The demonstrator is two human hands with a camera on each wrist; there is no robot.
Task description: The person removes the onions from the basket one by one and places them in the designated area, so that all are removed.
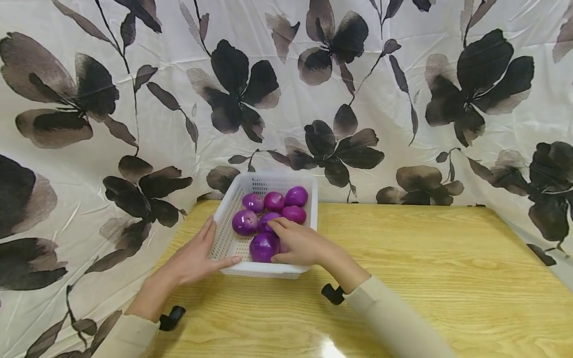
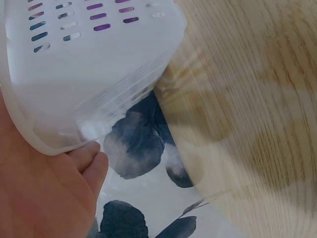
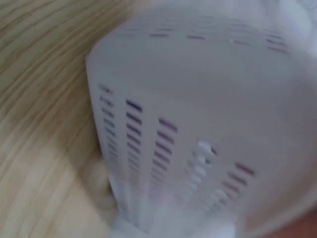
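Note:
A white perforated plastic basket [image 1: 268,267] holds several shiny purple onions, among them a round front onion [image 1: 263,247] and a left onion [image 1: 244,222]. My left hand [image 1: 192,256] grips the basket's near left corner, thumb over the front rim and fingers along the outside of the left wall. Inside the basket's right side, my right hand [image 1: 301,243] curls over a purple onion mostly hidden beneath it. Its fingertips reach a middle onion [image 1: 266,223], and its thumb lies beside the front onion. The right wrist view shows the basket's slotted wall [image 3: 183,74], blurred, with the fingers out of sight.
The basket stands on a wood-grain table [image 1: 403,258] near its back edge. A white floral cloth [image 1: 286,109] hangs behind and along the left side. Black wrist mounts [image 1: 172,318] sit at both cuffs.

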